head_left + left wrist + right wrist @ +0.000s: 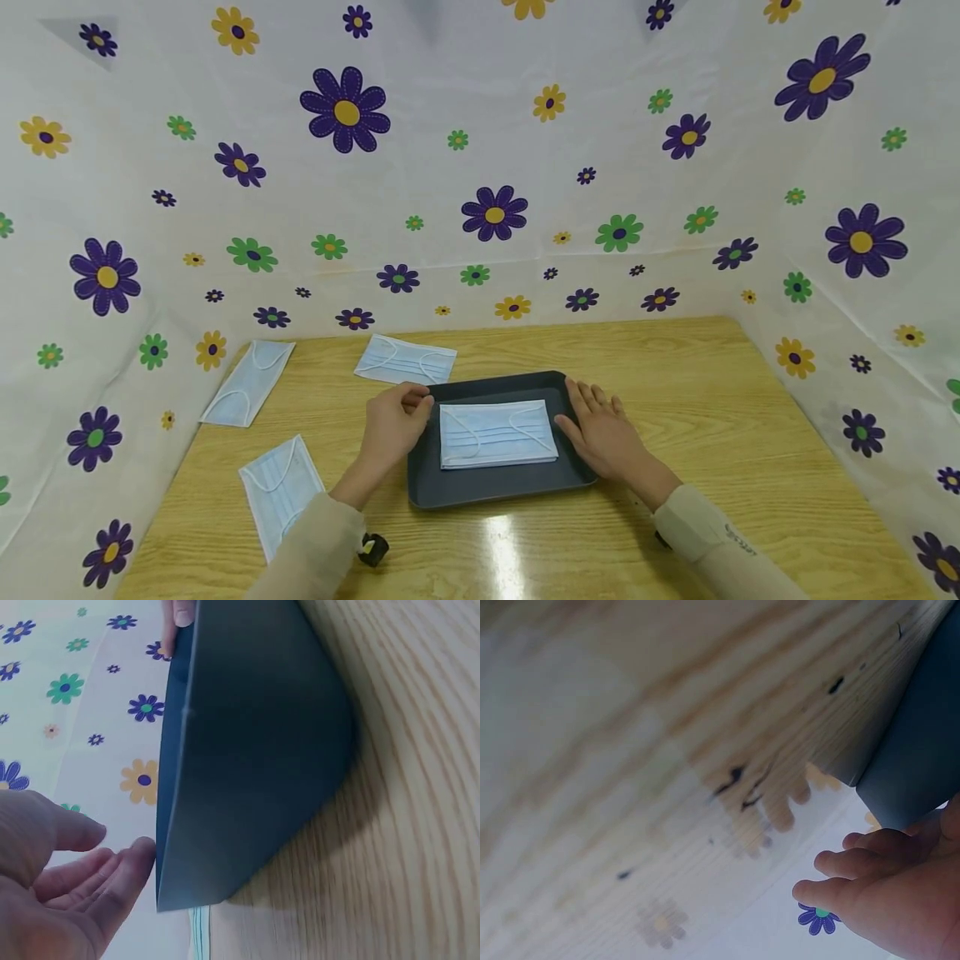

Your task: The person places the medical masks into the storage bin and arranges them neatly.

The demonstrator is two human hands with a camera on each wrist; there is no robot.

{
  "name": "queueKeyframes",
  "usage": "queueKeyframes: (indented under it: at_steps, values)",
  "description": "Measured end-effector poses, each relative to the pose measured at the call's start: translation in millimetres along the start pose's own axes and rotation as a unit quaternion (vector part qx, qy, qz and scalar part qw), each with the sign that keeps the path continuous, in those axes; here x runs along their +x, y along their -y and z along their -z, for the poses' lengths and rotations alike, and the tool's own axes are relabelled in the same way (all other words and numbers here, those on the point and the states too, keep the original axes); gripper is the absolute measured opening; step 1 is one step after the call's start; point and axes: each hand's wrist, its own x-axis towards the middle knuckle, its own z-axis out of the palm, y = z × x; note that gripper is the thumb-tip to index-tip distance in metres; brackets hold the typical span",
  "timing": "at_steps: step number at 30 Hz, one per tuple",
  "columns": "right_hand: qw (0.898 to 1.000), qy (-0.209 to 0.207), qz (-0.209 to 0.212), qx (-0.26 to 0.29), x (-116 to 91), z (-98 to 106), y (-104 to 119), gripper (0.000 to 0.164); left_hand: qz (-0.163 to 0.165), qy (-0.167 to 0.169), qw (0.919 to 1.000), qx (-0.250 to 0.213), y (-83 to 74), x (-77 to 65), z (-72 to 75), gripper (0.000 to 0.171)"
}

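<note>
A dark grey rectangular tray (502,492) lies on the wooden table, with a small stack of light blue face masks (498,435) inside, ear loops on top. At its far left corner is my left hand (396,421). In the left wrist view its fingertips (144,851) touch the tray's rim (184,750), while the thumb stands apart from them. My right hand (606,429) lies along the tray's right side, fingers extended and thumb over the rim. The right wrist view shows those fingers (855,862) spread beside the tray's wall (915,742).
Three more face masks lie on the table: one behind the tray (406,358), one at the far left (250,383), one near my left forearm (281,487). A white cloth (420,183) with printed flowers walls the table's back and sides.
</note>
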Motion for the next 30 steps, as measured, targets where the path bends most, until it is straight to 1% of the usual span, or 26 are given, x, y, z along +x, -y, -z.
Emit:
queueKeyframes:
  at_steps: [3, 7, 11, 15, 20, 25, 30]
  values:
    - [1.0, 0.0, -0.001, 0.0, 0, 1, 1, 0.072, 0.008, -0.004, 0.9995, -0.03, 3.2, -0.8, 9.5, 0.015]
    - [1.0, 0.002, -0.003, -0.002, 0, 2, 1, 0.072, 0.015, 0.009, 0.9986, -0.051, 8.5, -1.9, 24.1, 0.015]
    - [1.0, 0.002, -0.004, -0.005, -1, 1, -1, 0.072, 0.027, 0.031, 0.9972, -0.062, 16.5, -2.2, 38.0, 0.017]
    - [1.0, 0.001, -0.004, -0.003, -1, 0, -1, 0.072, 0.051, 0.056, 0.9939, -0.08, 27.2, -2.9, 50.3, 0.021]
    - [1.0, 0.004, -0.004, -0.002, 0, 1, -1, 0.072, 0.066, 0.074, 0.9898, -0.102, 40.4, -5.5, 67.6, 0.028]
    - [1.0, 0.005, -0.002, -0.004, 0, 2, 1, 0.072, 0.075, 0.072, 0.99, -0.095, 53.9, -9.6, 87.7, 0.033]
    - [1.0, 0.006, -0.002, -0.004, 0, 2, 2, 0.072, 0.089, 0.069, 0.9914, -0.067, 66.4, -16.9, 104.6, 0.033]
